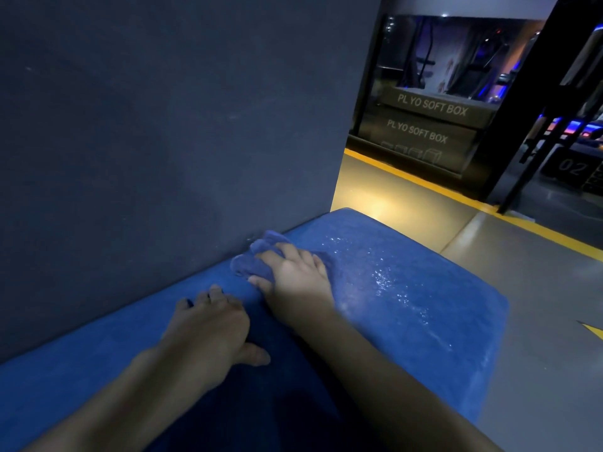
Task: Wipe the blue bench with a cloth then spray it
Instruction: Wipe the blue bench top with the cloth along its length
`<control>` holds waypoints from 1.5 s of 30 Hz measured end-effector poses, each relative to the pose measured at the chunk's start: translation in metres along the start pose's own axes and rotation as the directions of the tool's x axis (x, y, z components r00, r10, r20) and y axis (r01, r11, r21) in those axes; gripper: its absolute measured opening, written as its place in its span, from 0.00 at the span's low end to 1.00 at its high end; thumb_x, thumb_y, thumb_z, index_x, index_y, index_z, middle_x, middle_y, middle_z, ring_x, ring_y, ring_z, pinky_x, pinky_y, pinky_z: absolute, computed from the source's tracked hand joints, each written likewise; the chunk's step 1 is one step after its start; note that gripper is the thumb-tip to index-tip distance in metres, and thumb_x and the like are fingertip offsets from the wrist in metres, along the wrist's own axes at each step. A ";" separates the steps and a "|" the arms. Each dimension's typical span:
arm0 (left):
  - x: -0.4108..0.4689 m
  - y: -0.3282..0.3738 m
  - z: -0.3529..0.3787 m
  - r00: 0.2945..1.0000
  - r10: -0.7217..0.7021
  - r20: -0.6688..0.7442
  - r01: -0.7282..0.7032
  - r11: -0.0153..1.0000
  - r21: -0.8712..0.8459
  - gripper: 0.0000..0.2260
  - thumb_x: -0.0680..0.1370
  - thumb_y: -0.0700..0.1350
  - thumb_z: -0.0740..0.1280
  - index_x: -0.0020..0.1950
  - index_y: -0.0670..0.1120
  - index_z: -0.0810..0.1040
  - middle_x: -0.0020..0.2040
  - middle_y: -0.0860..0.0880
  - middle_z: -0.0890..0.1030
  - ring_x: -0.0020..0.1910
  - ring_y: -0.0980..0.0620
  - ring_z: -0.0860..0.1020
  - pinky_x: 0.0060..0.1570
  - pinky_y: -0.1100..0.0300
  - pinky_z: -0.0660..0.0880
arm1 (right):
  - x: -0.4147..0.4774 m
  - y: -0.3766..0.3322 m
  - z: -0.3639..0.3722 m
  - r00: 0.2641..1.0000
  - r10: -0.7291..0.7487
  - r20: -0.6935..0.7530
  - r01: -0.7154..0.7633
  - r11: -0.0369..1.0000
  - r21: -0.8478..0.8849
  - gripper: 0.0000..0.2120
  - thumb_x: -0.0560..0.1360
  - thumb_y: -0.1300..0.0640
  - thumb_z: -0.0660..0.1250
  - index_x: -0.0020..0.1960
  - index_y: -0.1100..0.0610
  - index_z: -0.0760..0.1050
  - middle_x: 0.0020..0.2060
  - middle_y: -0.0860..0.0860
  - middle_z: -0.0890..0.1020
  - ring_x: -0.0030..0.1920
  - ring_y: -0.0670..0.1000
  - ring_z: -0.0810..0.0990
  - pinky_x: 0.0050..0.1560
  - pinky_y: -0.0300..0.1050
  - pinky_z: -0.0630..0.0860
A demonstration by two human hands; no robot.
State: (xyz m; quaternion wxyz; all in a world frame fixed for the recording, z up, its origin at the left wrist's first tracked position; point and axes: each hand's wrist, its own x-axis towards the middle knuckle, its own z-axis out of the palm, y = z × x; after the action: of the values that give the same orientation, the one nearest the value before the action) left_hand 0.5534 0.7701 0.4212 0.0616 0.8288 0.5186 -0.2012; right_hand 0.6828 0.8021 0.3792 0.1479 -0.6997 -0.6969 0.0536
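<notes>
At the back edge of the blue surface (408, 256), right where it meets the dark wall (163, 125), the right hand (297, 272) grips a blue cloth (253, 259). The fingers curl over the top of the cloth and the thumb tucks in at the side, so the cloth is bunched into a lump under the palm. Held that way, it can be pushed hard into the corner, where dirt likes to hide.

The left hand (208, 324) lies on the surface nearer the person, fingers a little spread and holding nothing. It seems to be there to lean on, because the reach is far forward.

Just to the right of the cloth, the surface has many small shiny spots (388, 282) (they look wet, but I cannot tell what they are). That patch probably needs the cloth next. So wiping is the step going on, and I think it is partly done. No spray bottle shows anywhere, so one must be fetched before the spraying.

Past the end of the surface is a grey floor (538, 288) with a yellow line (424, 181), and two dark boxes (430, 125) stand stacked behind it.
</notes>
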 end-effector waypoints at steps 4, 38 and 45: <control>0.005 0.000 0.001 0.995 -0.096 -0.025 0.095 0.994 -0.052 0.39 0.73 0.66 0.58 0.72 0.38 0.61 0.74 0.38 0.61 0.72 0.44 0.63 0.71 0.52 0.61 | 0.004 0.033 -0.010 0.975 0.216 -0.062 -0.219 0.974 -0.054 0.20 0.79 0.45 0.57 0.70 0.46 0.65 0.69 0.51 0.66 0.68 0.57 0.64 0.71 0.54 0.57; 0.107 0.066 -0.033 1.000 -0.016 -0.009 0.013 0.961 -0.276 0.51 0.67 0.64 0.71 0.76 0.36 0.52 0.78 0.37 0.44 0.77 0.39 0.48 0.74 0.48 0.54 | 0.130 0.156 -0.047 0.892 0.446 -0.077 -0.452 0.889 -0.080 0.13 0.78 0.47 0.57 0.58 0.51 0.72 0.55 0.56 0.76 0.55 0.62 0.75 0.54 0.56 0.72; 0.107 0.066 -0.029 1.000 -0.005 -0.008 0.002 0.958 -0.287 0.51 0.68 0.63 0.70 0.76 0.34 0.48 0.77 0.35 0.41 0.77 0.38 0.44 0.74 0.45 0.50 | 0.065 0.238 -0.094 0.818 0.551 0.167 -0.573 0.807 0.141 0.06 0.78 0.54 0.62 0.44 0.52 0.76 0.44 0.59 0.83 0.43 0.58 0.79 0.44 0.48 0.72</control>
State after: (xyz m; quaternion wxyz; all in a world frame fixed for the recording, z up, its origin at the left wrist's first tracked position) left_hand 0.6604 0.8388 0.3985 0.1786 0.8111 0.5439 -0.1202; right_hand 0.9386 0.8575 0.4100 0.1484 -0.8533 -0.4578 0.2007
